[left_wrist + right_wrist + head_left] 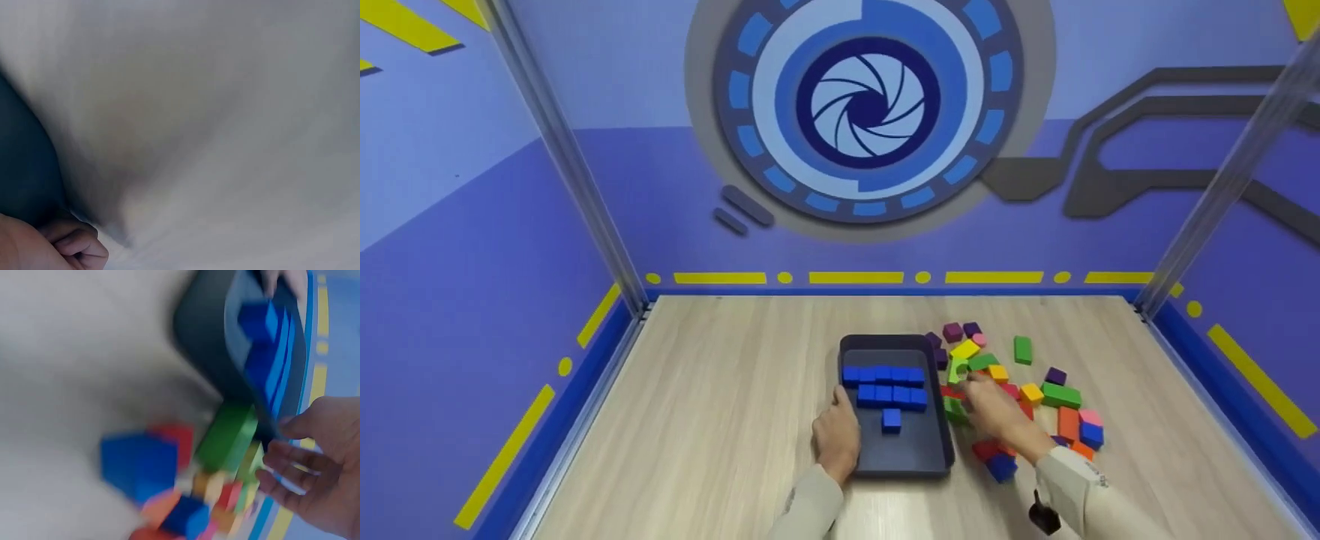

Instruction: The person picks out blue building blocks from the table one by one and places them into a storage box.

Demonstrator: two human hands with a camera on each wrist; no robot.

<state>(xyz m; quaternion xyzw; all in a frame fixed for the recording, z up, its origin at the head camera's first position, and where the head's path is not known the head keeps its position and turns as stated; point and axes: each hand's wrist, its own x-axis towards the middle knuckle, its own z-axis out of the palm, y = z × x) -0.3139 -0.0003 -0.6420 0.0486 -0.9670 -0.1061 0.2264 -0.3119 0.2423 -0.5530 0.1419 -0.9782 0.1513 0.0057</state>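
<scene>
A dark grey rectangular tray (911, 450) holds two rows of blue cubes (891, 395) and a single blue cube (891, 421) nearer the front. My left hand (838, 435) grips the tray's left side, its thumb or a finger lying on the rim. In the left wrist view that hand's curled fingers (84, 244) meet the tray wall. On the right, my right hand (994, 409) hovers over a pile of coloured blocks beside the tray. The right wrist view shows its fingers (292, 475) loosely bent and apart, nothing between them, close to the tray's rim.
Loose blocks lie right of the tray, among them a green block (1022, 350), an orange-red block (1067, 424) and a blue block (1001, 467). Purple cubes (952, 332) sit by its back right corner. Decorated panels (870, 255) enclose the wooden table (720, 405).
</scene>
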